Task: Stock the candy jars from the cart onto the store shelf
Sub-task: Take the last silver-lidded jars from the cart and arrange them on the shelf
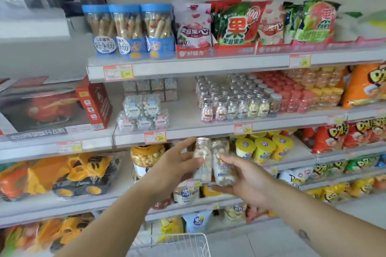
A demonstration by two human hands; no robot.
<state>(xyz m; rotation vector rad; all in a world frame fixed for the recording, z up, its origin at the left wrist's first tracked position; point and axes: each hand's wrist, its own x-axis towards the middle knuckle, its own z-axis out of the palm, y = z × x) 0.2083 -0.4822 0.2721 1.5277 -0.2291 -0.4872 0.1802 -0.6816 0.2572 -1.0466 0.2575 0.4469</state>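
Two clear candy jars with silver lids are raised side by side in front of the shelves. My left hand (177,165) grips the left jar (201,157). My right hand (246,181) grips the right jar (221,165). Both jars hang just below the front edge of the middle shelf (183,131). On that shelf stand several matching silver-lidded jars (236,98) in rows, with a bare strip of shelf to their left. The white wire cart (183,244) shows at the bottom edge below my arms.
Clear cube candy boxes (144,112) sit left of the bare strip. Red-lidded and yellow-lidded jars (302,92) fill the right. Blue-lidded tubs (129,29) and snack bags (240,23) stand on the shelf above. Yellow cups (263,148) and toy trucks (79,175) sit below.
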